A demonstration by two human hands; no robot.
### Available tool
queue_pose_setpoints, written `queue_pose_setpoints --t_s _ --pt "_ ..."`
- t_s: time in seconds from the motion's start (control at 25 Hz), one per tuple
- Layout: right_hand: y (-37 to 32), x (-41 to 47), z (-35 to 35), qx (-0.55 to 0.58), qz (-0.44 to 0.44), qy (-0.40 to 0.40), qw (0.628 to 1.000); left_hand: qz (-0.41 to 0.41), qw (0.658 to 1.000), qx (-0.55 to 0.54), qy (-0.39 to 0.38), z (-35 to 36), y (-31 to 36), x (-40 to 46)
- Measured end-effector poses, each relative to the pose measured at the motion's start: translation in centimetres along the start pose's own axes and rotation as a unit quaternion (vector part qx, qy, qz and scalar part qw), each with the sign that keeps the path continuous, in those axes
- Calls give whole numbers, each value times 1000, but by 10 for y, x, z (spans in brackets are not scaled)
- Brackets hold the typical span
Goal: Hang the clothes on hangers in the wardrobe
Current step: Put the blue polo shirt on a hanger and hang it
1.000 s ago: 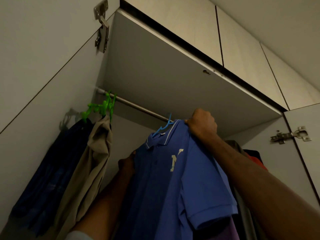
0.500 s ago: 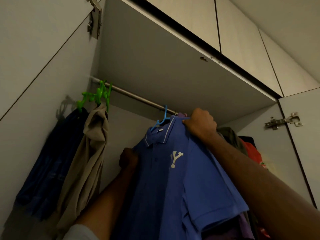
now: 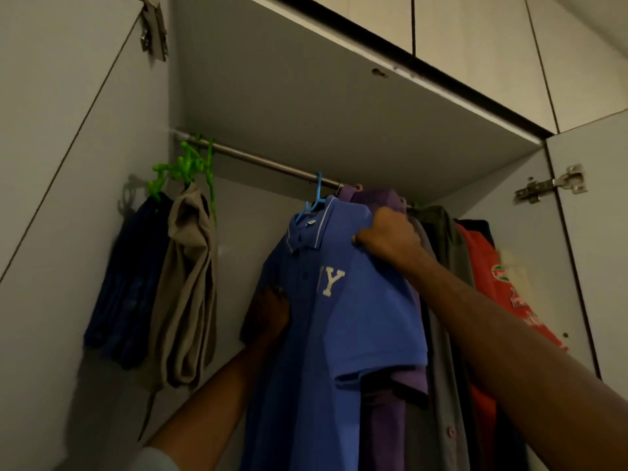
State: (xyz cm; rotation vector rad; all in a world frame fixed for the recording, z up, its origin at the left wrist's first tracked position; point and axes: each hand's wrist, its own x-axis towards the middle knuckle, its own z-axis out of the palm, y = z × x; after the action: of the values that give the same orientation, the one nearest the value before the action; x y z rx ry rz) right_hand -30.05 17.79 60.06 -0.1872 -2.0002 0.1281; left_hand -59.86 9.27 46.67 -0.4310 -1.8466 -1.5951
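Blue is the polo shirt (image 3: 343,317) we hold up in the wardrobe. Our right hand (image 3: 390,236) grips its shoulder, fingers curled round the cloth. Just up and left of that grip, the light blue hanger (image 3: 314,198) hooks over the metal rail (image 3: 265,163). Below and left of the grip, our left hand (image 3: 270,312) touches the shirt's other side; we cannot tell if it holds the cloth. Right behind the grip hangs a purple shirt (image 3: 380,198). Far left of it, green hangers (image 3: 187,166) carry tan clothes (image 3: 190,283).

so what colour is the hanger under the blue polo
Light blue hanger, hooked on the rail; head view.
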Motion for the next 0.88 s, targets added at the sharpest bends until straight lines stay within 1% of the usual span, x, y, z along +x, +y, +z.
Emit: queue_pose_setpoints --t_s 0.08,0.16,0.24,0.28,0.36,0.44,0.52,0.6,0.64,0.72,0.76,0.84,0.88 --pt "3 -17 0 25 19 5 999 -3 998 -57 -23 -10 4 -39" --pt "8 -38 0 59 47 8 997 13 991 -133 -20 -24 12 -87" --pt "13 -63 4 98 71 -6 993 62 977 -206 4 -35 17 -135" --pt "16 -79 9 122 82 -23 989 97 971 -216 4 -39 17 -161" --pt "23 -111 27 168 101 -60 979 153 968 -197 -32 -35 4 -210" --pt "29 -147 49 221 122 -91 963 163 966 -180 -85 -28 -12 -249" --pt "32 -177 65 236 132 -97 958 164 973 -129 -101 -20 -32 -275" --pt "36 -201 79 227 131 -92 961 143 980 -67 -123 -19 -46 -299" --pt "40 -211 85 226 131 -89 961 126 981 -58 -138 -22 -50 -311" --pt "46 -234 94 205 139 -99 964 104 982 -69 -143 -32 -58 -336" --pt "49 -247 97 184 144 -114 965 83 985 -82 -131 -39 -61 -347" --pt "54 -278 102 158 152 -145 965 4 990 -94 -106 -56 -67 -368" --pt "56 -297 104 154 158 -155 963 -31 991 -79 -102 -68 -71 -380"
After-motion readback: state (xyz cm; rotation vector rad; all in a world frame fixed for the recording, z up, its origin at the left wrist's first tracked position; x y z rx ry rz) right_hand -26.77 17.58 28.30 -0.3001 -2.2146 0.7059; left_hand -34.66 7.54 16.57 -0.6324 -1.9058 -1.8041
